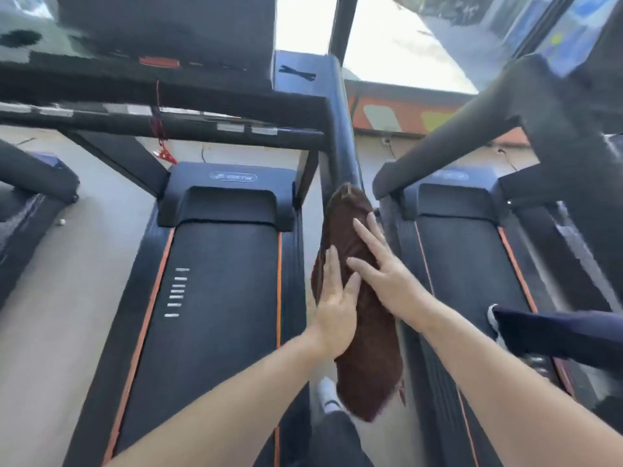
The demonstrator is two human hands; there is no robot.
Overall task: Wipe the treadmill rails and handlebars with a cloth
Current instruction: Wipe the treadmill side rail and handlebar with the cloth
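Observation:
A dark brown cloth [362,348] is draped over the right handrail [340,143] of the black treadmill in front of me and covers its near end. My left hand [335,298] lies flat against the cloth's left side, fingers stretched out. My right hand [381,267] presses on the cloth from the right, fingers spread. The two hands sandwich the cloth-covered rail between them. The lower end of the cloth hangs loose below my hands. The rail under the cloth is hidden.
The treadmill's belt [215,298] with orange stripes lies left of the rail, under the console [161,82] with its red safety cord [158,129]. A second treadmill [472,264] stands close on the right. My legs and shoes [327,396] are between the two machines.

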